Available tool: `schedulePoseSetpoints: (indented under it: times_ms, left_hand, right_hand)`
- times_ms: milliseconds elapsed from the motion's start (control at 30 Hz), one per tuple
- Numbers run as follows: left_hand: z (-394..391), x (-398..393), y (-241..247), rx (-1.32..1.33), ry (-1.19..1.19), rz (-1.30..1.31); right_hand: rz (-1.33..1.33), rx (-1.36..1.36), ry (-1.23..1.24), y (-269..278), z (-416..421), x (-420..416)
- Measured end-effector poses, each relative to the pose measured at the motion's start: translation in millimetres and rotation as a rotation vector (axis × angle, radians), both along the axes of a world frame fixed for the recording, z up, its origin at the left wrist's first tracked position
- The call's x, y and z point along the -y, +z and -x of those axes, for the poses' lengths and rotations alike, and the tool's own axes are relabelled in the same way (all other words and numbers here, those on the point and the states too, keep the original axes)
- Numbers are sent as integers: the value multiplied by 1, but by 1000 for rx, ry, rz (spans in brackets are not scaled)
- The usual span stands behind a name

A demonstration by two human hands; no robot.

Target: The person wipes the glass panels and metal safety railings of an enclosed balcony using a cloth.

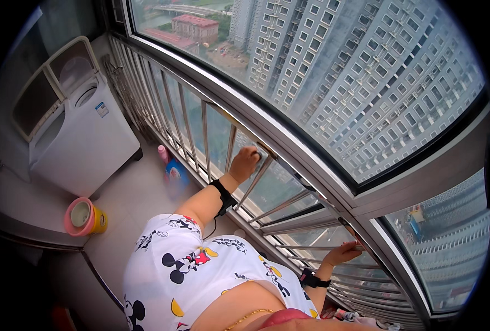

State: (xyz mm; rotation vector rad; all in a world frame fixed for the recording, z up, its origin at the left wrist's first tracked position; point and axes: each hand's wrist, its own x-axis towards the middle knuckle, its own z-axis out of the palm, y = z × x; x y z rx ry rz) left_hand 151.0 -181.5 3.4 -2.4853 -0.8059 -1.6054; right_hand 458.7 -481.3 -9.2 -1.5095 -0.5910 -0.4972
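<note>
My left hand [245, 164] is closed on a small pale cloth [261, 157] and presses it against an upright bar just under the top rail. The metal railing [205, 134] runs diagonally along the inside of the large windows. Further right, my right hand [344, 253] has its fingers curled at the railing bars near the top rail; its fingertips are partly hidden. Each wrist wears a black strap, and a thin cable hangs from the left one.
A white twin-tub washing machine [91, 140] with raised lids stands at the left. A pink and yellow bucket [100, 221] holds a pale bowl [80, 214]. A blue bottle [176, 176] and a pink bottle [163, 152] are on the floor by the railing. Cloth items lie low at right.
</note>
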Motion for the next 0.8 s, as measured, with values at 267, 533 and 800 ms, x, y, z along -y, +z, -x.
schedulePoseSetpoints:
  times_ms: [267, 533, 800]
  left_hand:
    - [36, -3, -70, -266, -328, 408]
    - [101, -12, 59, 154, -53, 122]
    - [57, -61, 55, 302, 51, 94]
  right_hand:
    - [8, -11, -110, 0, -10, 4]
    - [106, 58, -326, 2, -16, 6]
    - [130, 37, -382, 10, -15, 11]
